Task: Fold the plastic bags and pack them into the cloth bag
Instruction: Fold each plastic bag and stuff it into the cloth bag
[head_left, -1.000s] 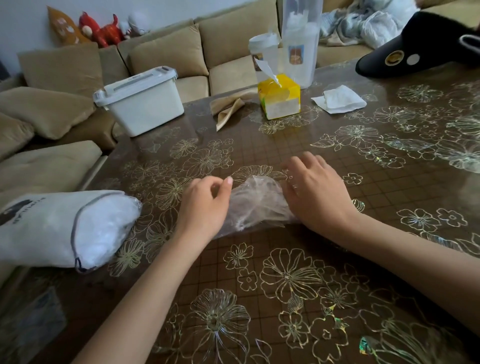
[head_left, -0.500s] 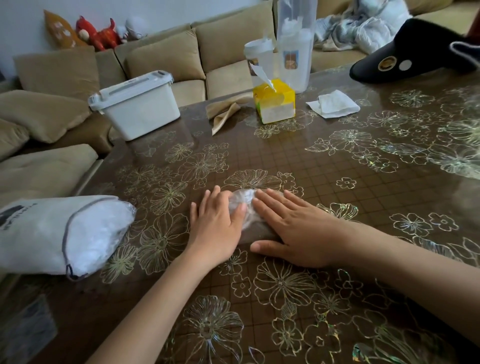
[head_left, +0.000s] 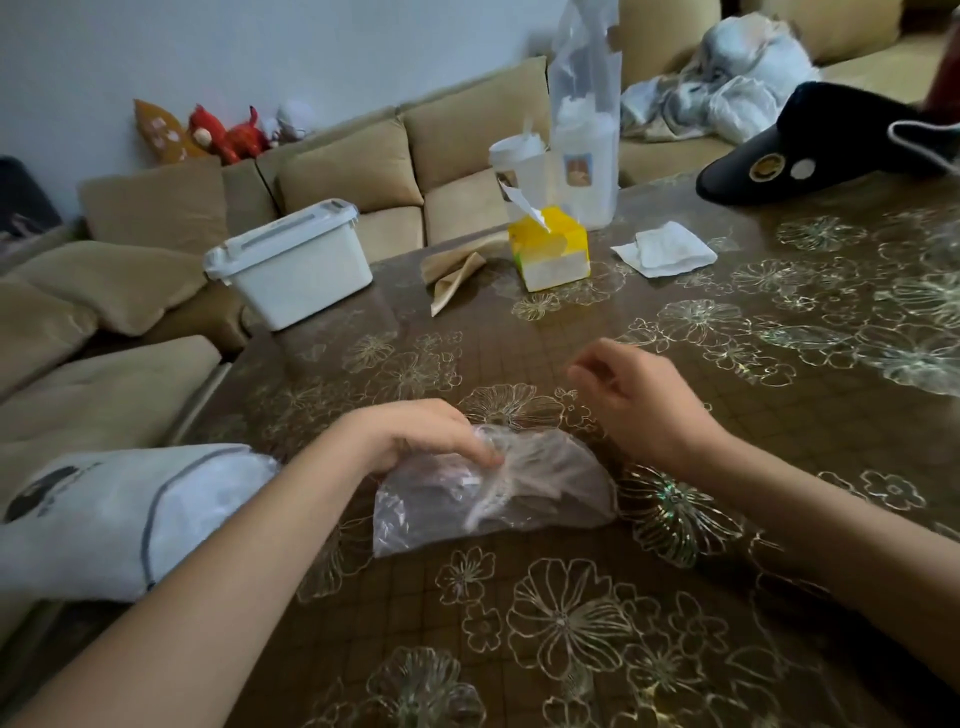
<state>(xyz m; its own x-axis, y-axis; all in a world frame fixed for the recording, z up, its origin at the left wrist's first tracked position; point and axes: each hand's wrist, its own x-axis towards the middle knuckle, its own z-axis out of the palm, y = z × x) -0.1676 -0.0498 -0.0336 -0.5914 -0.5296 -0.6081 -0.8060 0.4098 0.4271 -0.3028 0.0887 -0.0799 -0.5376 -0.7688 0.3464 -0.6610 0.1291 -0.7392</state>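
Head view: the cloth bag (head_left: 130, 514) lies at the left of the tabletop (head_left: 779, 597). The left hand (head_left: 415, 441) now pinches the plastic bag (head_left: 530, 493), which has sprung loose since both palms pressed it flat. The right hand (head_left: 639, 405) has lifted off, empty and loosely curled. I'd say the fold needs redoing.

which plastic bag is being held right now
The crumpled plastic bag lying in front of the person, pinched by the left hand. The other, tall bag stands upright behind the yellow tissue box, untouched.
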